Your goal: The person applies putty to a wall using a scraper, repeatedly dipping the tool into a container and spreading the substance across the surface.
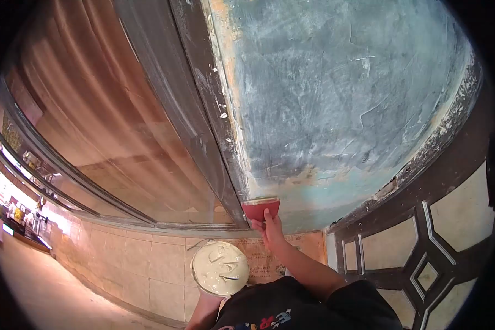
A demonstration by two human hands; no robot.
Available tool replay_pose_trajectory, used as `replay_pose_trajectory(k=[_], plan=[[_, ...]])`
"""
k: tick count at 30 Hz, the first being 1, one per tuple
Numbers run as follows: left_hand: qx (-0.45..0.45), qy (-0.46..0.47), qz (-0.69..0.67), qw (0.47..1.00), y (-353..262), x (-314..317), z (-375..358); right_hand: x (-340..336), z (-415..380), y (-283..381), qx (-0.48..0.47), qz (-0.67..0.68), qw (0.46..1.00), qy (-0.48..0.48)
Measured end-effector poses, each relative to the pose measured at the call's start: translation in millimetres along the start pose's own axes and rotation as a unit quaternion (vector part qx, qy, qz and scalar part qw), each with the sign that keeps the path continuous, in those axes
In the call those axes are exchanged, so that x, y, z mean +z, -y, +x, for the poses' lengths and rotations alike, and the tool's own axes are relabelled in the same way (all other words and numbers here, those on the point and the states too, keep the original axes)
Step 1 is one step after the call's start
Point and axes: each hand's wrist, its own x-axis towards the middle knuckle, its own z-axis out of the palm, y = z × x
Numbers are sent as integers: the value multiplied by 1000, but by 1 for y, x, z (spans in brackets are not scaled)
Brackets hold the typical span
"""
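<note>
My right hand grips a red putty spreader, thumb on its face. The spreader's upper edge, with some pale paste along it, is against the lower left part of the blue-grey wall, beside the dark frame. Low in front of my body, my left hand holds up a round tub from below; its fingers are mostly hidden under it. Cream-coloured putty fills the tub, its surface marked by dents and ridges. A thin handle sticks out at the tub's upper left.
Left of the wall stands a dark window frame with glass and a brown curtain behind. A dark panelled door is at the right. Below lie floor tiles and a brown printed sheet of cardboard.
</note>
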Motion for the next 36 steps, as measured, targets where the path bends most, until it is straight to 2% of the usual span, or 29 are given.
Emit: replay_pose_trajectory(k=[2, 3, 4, 6, 7, 8, 10, 12, 15, 18, 20, 22, 23, 24, 26, 27, 28, 30, 31, 32, 34, 35, 36], plan=[[0, -16, -63, 998, 1, 2, 0, -12, 22, -14, -14, -26, 999, -34], [-68, -17, -204, 976, 5, 2, -6, -22, 35, -27, -27, -51, 996, -67], [-133, -17, -340, 931, 8, 1, -10, -39, 45, -41, -26, -50, 996, -68], [-11, -5, -138, 990, -3, -3, -7, -75, 51, -70, -10, -90, 991, -97], [-11, -3, -135, 991, -1, -5, -8, -78, 42, -76, -9, -87, 991, -98], [-64, -27, -223, 972, 3, -6, -12, -81, 35, -80, -2, -81, 994, -74], [-166, -76, -392, 902, 9, -5, -18, -73, 22, -74, 5, -76, 996, -50], [-127, -48, -238, 962, 8, -9, -19, -28, 10, -45, -30, -67, 994, -76], [-131, -49, -255, 957, 9, -9, -20, 7, 14, -12, -84, -53, 994, -42], [-91, -33, -174, 980, 7, -11, -22, -43, 50, -27, -119, -115, 986, -37], [-65, -24, -133, 989, 8, -12, -18, -77, 41, -47, -111, -118, 985, -57], [-76, -25, -226, 971, 8, -12, -18, -95, 26, -56, -21, -119, 989, -88], [-114, -38, -329, 937, 18, -12, -25, -93, 26, -58, -22, -119, 989, -87], [-114, -38, -330, 936, 18, -12, -26, -86, 22, -59, -28, -99, 992, -68], [-187, -73, -455, 868, 18, -9, -28, -59, 8, -51, -33, -80, 995, -53], [-138, -50, -300, 943, 7, -7, -23, -28, 4, -34, -58, -73, 994, -49], [-138, -48, -300, 943, 3, -6, -20, -9, 6, -20, -83, -65, 993, -45], [-82, -37, -224, 971, -2, -5, -17, -1, 22, -6, -105, -59, 992, -24], [-113, -55, -265, 956, -3, -2, -16, -3, 28, -6, -126, -55, 991, -3], [-113, -55, -265, 956, -1, -1, -17, -15, 36, -10, -126, -54, 991, -3], [-141, -42, -230, 962, 9, 0, -19, -65, 54, -25, -112, -150, 982, -14], [-69, -14, -182, 981, 19, -4, -23, -80, 50, -32, -114, -150, 982, -12], [-68, -16, -182, 981, 13, -4, -21, -95, 42, -42, -59, -134, 987, -62]])
